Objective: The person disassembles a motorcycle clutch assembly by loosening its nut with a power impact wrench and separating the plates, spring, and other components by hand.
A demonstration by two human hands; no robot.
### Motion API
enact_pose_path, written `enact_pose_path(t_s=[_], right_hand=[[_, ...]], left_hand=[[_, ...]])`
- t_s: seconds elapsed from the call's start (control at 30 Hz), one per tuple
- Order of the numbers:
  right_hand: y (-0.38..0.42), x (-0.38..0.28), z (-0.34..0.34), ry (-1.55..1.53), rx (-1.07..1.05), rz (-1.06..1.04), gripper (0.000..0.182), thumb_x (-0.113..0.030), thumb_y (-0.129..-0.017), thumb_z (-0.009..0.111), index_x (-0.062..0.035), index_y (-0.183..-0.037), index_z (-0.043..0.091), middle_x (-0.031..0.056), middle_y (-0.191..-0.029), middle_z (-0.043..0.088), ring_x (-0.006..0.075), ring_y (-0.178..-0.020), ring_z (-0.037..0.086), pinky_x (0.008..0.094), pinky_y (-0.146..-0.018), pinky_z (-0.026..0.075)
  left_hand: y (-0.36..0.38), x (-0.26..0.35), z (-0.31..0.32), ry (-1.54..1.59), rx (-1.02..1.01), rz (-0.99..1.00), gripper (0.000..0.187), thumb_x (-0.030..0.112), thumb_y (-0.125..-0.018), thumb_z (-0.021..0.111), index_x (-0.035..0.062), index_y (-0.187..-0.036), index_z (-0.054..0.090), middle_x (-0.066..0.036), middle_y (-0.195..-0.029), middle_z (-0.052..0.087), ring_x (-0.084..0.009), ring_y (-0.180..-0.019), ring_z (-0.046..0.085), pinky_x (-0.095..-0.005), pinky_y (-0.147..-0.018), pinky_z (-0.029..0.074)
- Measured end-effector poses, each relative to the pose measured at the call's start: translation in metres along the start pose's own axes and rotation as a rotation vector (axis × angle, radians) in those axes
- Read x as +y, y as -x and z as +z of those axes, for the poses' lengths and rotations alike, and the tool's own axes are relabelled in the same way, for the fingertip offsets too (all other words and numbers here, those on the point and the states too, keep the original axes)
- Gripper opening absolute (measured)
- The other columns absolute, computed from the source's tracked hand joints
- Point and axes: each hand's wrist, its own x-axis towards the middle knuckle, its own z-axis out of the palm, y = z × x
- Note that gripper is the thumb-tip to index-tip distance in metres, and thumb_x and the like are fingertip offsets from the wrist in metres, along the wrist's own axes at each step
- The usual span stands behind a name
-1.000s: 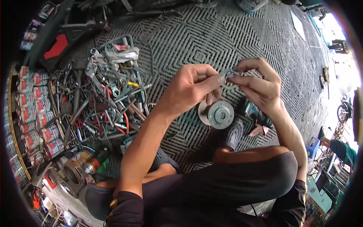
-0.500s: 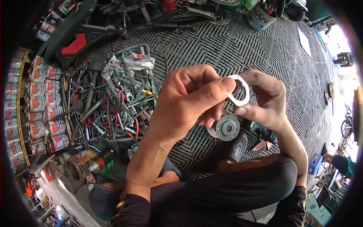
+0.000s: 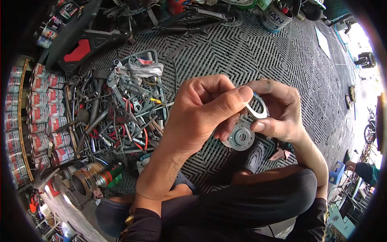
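Note:
A flat metal ring (image 3: 258,116) with a large round hole is held up between my two hands. My left hand (image 3: 203,111) pinches its near-left edge between thumb and fingers. On the other side, my right hand (image 3: 282,107) curls round the ring, its index finger at the top and thumb at the lower edge. Part of the ring is hidden by the fingers. Below my hands a round grey metal disc (image 3: 247,144) with a hub and small holes lies on the floor mat, beside my sandalled foot (image 3: 254,156).
A heap of hand tools (image 3: 129,117) covers the mat at left, with a white rag (image 3: 147,70) on top. Stacked cans (image 3: 39,107) line the left side, near a spray can (image 3: 109,174). Motorcycle parts (image 3: 193,20) and a paint bucket (image 3: 275,22) stand at the back.
The ring has turned between my fingers, from showing its broad face to a more slanted view. Both hands have shifted slightly; the ring sits a little lower.

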Motion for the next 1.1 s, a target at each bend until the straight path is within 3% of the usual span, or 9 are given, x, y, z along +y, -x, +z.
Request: enact_pose_path(t_s=[0.2,0.43,0.57,0.67,0.83,0.93,1.03,1.07,1.1], right_hand=[[-0.004,0.010,0.005,-0.093,-0.008,0.017,0.058,-0.017,-0.071,0.090,0.0070,-0.118,0.065,0.0130,-0.104,0.071,0.0194,-0.099,0.067,0.0339,-0.093,0.052],[-0.004,0.014,0.002,-0.052,-0.004,-0.001,0.059,-0.020,-0.070,0.090,0.0063,-0.117,0.066,0.0116,-0.104,0.071,0.0183,-0.099,0.067,0.0327,-0.092,0.052],[-0.005,0.012,0.005,0.072,0.097,-0.006,0.062,-0.025,-0.066,0.092,0.0059,-0.114,0.068,0.0103,-0.098,0.072,0.0156,-0.093,0.067,0.0306,-0.089,0.052],[-0.004,0.016,0.001,0.363,0.160,-0.081,0.062,-0.029,-0.062,0.093,0.0052,-0.107,0.069,0.0092,-0.093,0.073,0.0132,-0.087,0.067,0.0291,-0.084,0.053],[-0.005,0.009,0.001,0.524,0.159,-0.150,0.062,-0.032,-0.059,0.094,0.0042,-0.102,0.069,0.0090,-0.091,0.073,0.0128,-0.082,0.066,0.0279,-0.080,0.053],[-0.008,0.005,0.001,0.666,0.156,-0.226,0.051,-0.031,-0.067,0.091,0.0018,-0.100,0.069,0.0069,-0.086,0.071,0.0121,-0.076,0.064,0.0271,-0.073,0.053],[-0.009,0.014,-0.019,0.818,0.153,-0.159,0.053,-0.035,-0.073,0.087,0.0017,-0.107,0.067,0.0061,-0.091,0.070,0.0128,-0.082,0.065,0.0280,-0.076,0.051],[-0.003,0.023,-0.026,0.882,0.148,-0.098,0.054,-0.036,-0.076,0.084,0.0017,-0.110,0.066,0.0057,-0.093,0.069,0.0131,-0.085,0.065,0.0285,-0.078,0.050],[0.003,0.038,-0.037,0.757,0.196,0.056,0.054,-0.039,-0.080,0.080,0.0007,-0.113,0.065,0.0050,-0.092,0.068,0.0129,-0.083,0.063,0.0279,-0.077,0.050]], left_hand=[[-0.001,-0.004,-0.005,0.059,0.048,-0.014,0.031,0.025,-0.094,0.070,0.0027,-0.074,0.062,-0.001,-0.054,0.056,-0.0066,-0.040,0.048,-0.0207,-0.038,0.034],[-0.005,-0.008,-0.014,0.108,0.028,-0.043,0.029,0.024,-0.095,0.068,0.0024,-0.076,0.063,-0.002,-0.056,0.057,-0.0079,-0.041,0.049,-0.0211,-0.038,0.035],[-0.009,-0.012,-0.019,0.176,0.017,-0.092,0.026,0.022,-0.096,0.066,0.0027,-0.079,0.063,-0.003,-0.057,0.058,-0.0085,-0.042,0.049,-0.0215,-0.039,0.036],[-0.013,-0.017,-0.024,0.212,0.001,-0.123,0.024,0.021,-0.096,0.065,0.0031,-0.080,0.063,-0.003,-0.058,0.059,-0.0087,-0.043,0.050,-0.0219,-0.040,0.037],[-0.017,-0.024,-0.027,0.228,-0.001,-0.142,0.022,0.019,-0.097,0.064,0.0036,-0.082,0.064,-0.003,-0.060,0.060,-0.0090,-0.043,0.051,-0.0218,-0.041,0.038],[-0.021,-0.030,-0.029,0.198,0.003,-0.120,0.022,0.019,-0.097,0.064,0.0037,-0.082,0.064,-0.003,-0.061,0.060,-0.0087,-0.044,0.051,-0.0220,-0.042,0.039],[-0.031,-0.037,-0.034,0.158,-0.002,-0.112,0.022,0.020,-0.097,0.064,0.0040,-0.083,0.064,-0.003,-0.061,0.061,-0.0079,-0.047,0.053,-0.0226,-0.043,0.040],[-0.039,-0.042,-0.037,-0.057,0.025,-0.057,0.023,0.024,-0.096,0.066,0.0033,-0.086,0.065,-0.003,-0.062,0.062,-0.0094,-0.049,0.055,-0.0235,-0.045,0.043],[-0.038,-0.053,-0.040,-0.269,0.046,-0.016,0.026,0.028,-0.094,0.069,0.0026,-0.090,0.066,-0.004,-0.063,0.063,-0.0110,-0.051,0.058,-0.0243,-0.048,0.046]])
